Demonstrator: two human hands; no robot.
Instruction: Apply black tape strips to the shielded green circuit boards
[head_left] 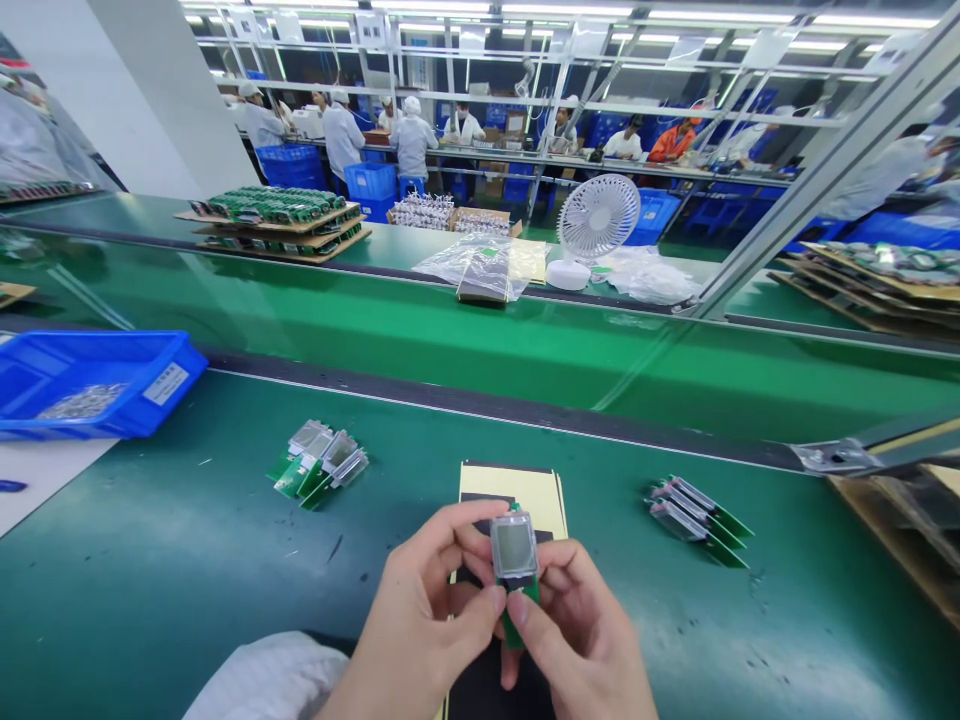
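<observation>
Near edge: left hand point(424, 620) and right hand point(577, 640) meet at the bottom centre, a white sleeve point(262, 680) at the left wrist.
Held thing: small LCD display module point(515, 550), grey screen in a silvery frame on a green board, upright between both hands, just above the counter point(187, 580).
Left fingers: closed on the display module; thumb and forefinger point(442, 530) pinch its left edge and lower board.
Right fingers: also closed on it, thumb pressing the green lower part, the others curled behind.
Step in hand: by my judgement, the module is being fitted or checked, screen facing the camera.
Next move: likely calls for a steady pinch at the edges, keeping fingertips off the screen face.
Under the hands: yellowish sheet point(517, 495) with dark patches, lying flat on the counter.
Left of hands: loose pile of similar modules point(319, 462), well apart.
Right of hands: neat row of modules point(697, 520).
Far left: blue bin point(90, 385) holding small metal parts.
Beyond: green conveyor belt point(480, 330), a white desk fan point(592, 225), stacked trays of green boards point(274, 220), and other people at distant benches.
</observation>
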